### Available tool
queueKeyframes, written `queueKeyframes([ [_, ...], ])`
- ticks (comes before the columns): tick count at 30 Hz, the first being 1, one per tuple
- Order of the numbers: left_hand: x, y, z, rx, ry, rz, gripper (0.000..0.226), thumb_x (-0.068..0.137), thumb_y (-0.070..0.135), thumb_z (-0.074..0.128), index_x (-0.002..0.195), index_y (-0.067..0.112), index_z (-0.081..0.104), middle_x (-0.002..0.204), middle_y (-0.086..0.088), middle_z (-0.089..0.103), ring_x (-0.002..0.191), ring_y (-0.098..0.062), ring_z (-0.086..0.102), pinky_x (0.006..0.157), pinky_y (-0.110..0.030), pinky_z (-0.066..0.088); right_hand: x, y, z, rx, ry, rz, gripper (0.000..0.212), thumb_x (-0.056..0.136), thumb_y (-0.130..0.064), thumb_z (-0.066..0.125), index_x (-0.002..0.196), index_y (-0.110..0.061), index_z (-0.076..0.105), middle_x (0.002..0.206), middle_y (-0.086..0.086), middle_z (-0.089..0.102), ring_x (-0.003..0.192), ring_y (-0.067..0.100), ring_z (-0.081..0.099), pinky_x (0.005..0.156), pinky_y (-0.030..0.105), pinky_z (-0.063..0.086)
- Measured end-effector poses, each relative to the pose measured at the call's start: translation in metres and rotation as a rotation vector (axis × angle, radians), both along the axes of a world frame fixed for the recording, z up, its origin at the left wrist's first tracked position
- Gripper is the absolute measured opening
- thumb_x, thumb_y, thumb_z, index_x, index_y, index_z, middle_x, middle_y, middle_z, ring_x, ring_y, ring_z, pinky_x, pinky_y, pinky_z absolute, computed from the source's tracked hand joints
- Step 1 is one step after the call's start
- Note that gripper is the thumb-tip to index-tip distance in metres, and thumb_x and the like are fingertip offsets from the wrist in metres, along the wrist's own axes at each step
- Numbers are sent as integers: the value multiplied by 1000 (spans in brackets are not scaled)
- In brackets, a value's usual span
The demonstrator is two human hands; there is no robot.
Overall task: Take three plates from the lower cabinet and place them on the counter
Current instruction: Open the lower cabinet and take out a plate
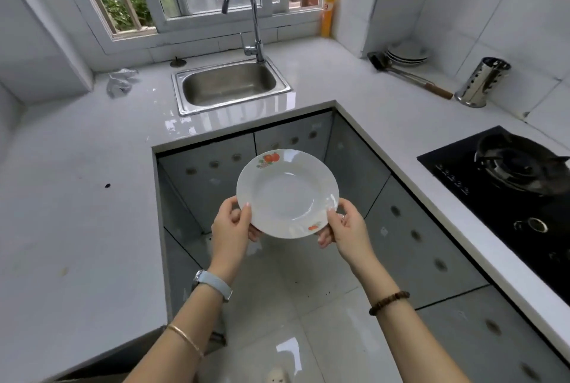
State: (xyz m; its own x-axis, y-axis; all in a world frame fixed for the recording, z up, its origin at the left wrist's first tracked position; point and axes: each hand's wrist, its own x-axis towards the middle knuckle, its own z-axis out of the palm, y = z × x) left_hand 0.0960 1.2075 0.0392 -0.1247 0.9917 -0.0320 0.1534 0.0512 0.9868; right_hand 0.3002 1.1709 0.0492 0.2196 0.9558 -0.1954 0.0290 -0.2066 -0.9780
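Note:
A white plate (285, 193) with small orange fruit prints on its rim is held in the air above the floor, in front of the grey lower cabinet doors (209, 173). My left hand (233, 223) grips its near left rim and my right hand (345, 227) grips its near right rim. The plate faces up, tilted slightly toward me. The white counter (77, 213) wraps around on the left, back and right.
A steel sink (229, 86) with a tall tap sits at the back. A stack of white plates (407, 54), a spatula (410, 75) and a steel utensil holder (481, 82) stand at the back right. A black gas hob (509, 197) lies on the right counter.

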Motion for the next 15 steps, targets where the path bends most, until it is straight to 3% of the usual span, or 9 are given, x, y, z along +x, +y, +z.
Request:
queueKeyframes([
  [4,14,34,0,-10,-5,-58,8,97,22,50,101,22,57,70,-20,67,57,-27,60,56,-40,55,12,24,0,1,-9,-54,26,102,-15,40,125,-4,45,53,1,67,43,14,58,48,29,53],
  [7,33,61,-2,-31,-11,-94,13,97,21,50,106,14,58,67,-18,66,56,-27,60,54,-36,53,29,41,-2,-3,0,-108,25,102,-14,40,124,-4,46,53,2,67,42,15,57,48,30,52],
  [15,113,136,-9,-82,-37,-208,12,97,21,50,105,16,57,61,-9,66,52,-24,60,58,-41,55,102,94,-6,-9,-40,-223,22,102,-15,42,120,-5,49,54,1,68,39,12,57,43,24,50],
])
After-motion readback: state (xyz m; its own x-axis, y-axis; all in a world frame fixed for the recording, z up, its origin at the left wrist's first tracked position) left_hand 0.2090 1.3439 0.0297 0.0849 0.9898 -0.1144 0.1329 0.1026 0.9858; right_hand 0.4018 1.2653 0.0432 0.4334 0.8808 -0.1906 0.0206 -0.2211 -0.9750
